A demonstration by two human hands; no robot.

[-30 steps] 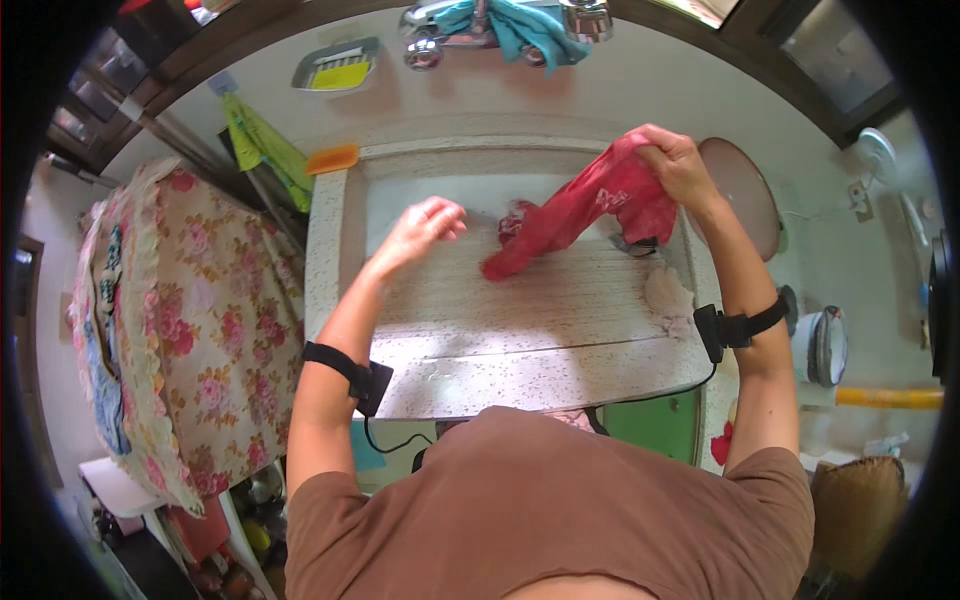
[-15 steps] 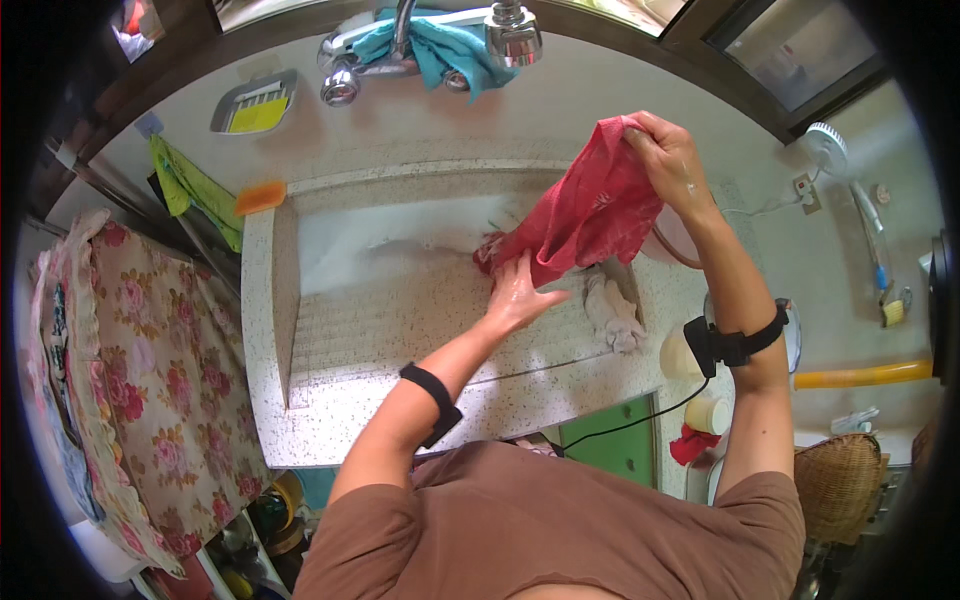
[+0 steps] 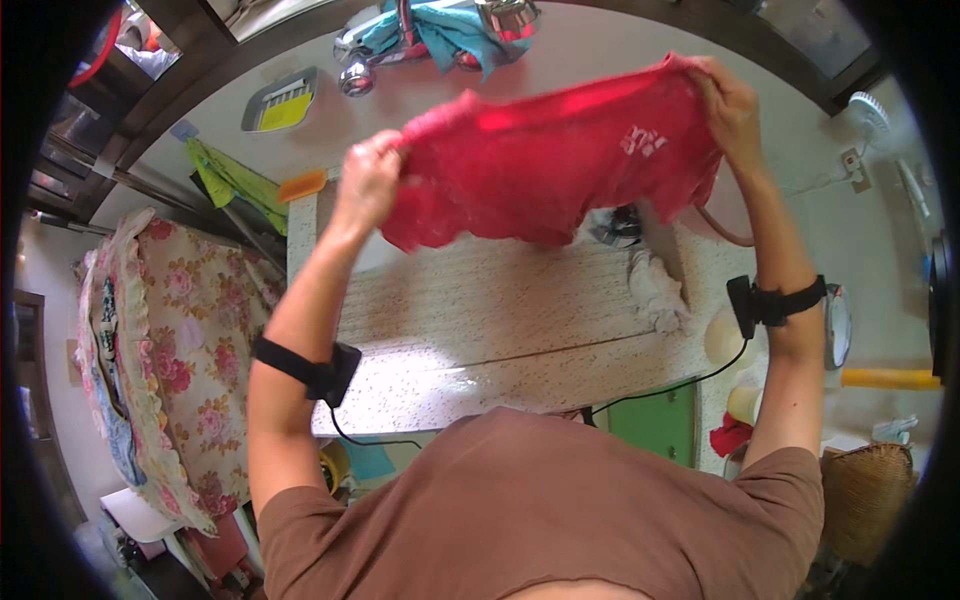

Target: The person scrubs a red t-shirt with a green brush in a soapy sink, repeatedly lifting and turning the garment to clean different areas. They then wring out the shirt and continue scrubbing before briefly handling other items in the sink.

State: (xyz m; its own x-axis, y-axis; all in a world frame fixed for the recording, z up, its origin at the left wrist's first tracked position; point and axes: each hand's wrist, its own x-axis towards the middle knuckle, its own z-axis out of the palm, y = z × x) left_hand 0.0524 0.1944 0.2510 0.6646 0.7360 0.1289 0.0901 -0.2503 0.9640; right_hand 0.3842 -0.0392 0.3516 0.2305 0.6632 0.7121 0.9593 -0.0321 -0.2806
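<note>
A wet red garment (image 3: 545, 160) with a small white print is stretched wide over the stone sink (image 3: 480, 310). Its upper left corner is gripped in my left hand (image 3: 368, 188), fingers curled round the fabric. My right hand (image 3: 732, 112) pinches the upper right corner, held a little higher. The lower edge hangs loose and wavy above the sink's ribbed washing slope. A crumpled white cloth (image 3: 657, 292) lies at the right side of the sink. Beneath the garment, the far part of the basin is mostly hidden.
Behind the garment are a metal tap (image 3: 357, 75) with a blue cloth (image 3: 450, 38) draped on it and a wall soap rack (image 3: 280, 102). An orange brush-like block (image 3: 302, 185) rests on the left rim. Flowered fabric (image 3: 190, 350) hangs at left; a woven basket (image 3: 870, 500) sits right.
My left hand has moved up and left from the garment's lower end to its corner. The garment has gone from hanging bunched to spread sideways, and my right hand has risen slightly rightward.
</note>
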